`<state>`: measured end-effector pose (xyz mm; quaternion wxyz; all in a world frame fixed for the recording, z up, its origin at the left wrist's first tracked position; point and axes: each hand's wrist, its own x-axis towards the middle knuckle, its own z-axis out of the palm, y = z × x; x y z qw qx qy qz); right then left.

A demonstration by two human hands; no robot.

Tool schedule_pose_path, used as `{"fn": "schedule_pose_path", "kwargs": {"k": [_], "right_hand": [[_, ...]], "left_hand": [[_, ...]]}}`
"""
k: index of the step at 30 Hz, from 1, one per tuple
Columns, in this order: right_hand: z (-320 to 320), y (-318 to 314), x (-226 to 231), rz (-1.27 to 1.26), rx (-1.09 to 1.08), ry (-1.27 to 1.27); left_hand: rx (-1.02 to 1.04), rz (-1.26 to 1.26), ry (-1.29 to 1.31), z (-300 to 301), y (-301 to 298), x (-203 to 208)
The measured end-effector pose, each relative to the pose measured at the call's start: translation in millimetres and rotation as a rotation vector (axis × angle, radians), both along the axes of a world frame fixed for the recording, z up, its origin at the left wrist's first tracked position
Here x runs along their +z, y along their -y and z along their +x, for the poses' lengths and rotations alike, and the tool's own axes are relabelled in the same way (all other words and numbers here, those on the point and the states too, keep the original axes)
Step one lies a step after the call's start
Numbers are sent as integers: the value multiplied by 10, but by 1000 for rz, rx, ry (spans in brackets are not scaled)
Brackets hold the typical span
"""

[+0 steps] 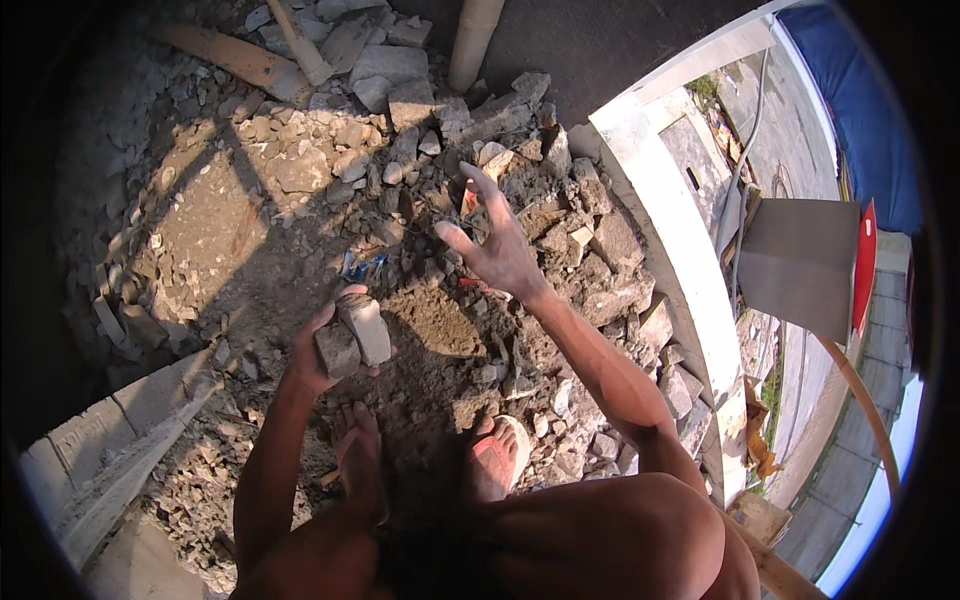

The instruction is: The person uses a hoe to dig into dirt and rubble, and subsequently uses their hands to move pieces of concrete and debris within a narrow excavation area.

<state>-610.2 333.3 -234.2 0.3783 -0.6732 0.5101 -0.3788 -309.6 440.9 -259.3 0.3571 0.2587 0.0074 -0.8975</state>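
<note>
Low in front of my body, my left hand (pixel 309 352) is closed round two pieces of broken masonry. One is a grey chunk (pixel 338 353); the other, a paler chunk (pixel 368 332), leans against it. My right hand (pixel 503 253) reaches forward over the rubble heap (pixel 560 230), thumb and fingers spread, holding nothing. Under its fingers lie loose stones and a small orange-red scrap (pixel 470 198). A blue scrap (pixel 364 267) lies in the dirt just beyond my left hand.
I crouch in sandals (pixel 498 455) on loose debris. A white ledge (pixel 680 230) curves along the right side. Beyond it stands a grey panel (pixel 800 265). A wooden plank (pixel 235 58) and a round post (pixel 474 45) are at the far side. A block wall (pixel 110 425) lies left.
</note>
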Motion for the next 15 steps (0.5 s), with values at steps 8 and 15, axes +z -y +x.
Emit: {"fn": "schedule_pose_path", "kwargs": {"k": [8,15], "right_hand": [[-1637,1719,-1015,383,-528,-505],[-1411,1344,-1021,170,-482,-522]], "left_hand": [[56,-32,37,-105,-302,25],[133,57,302,194,-715,-65]]}}
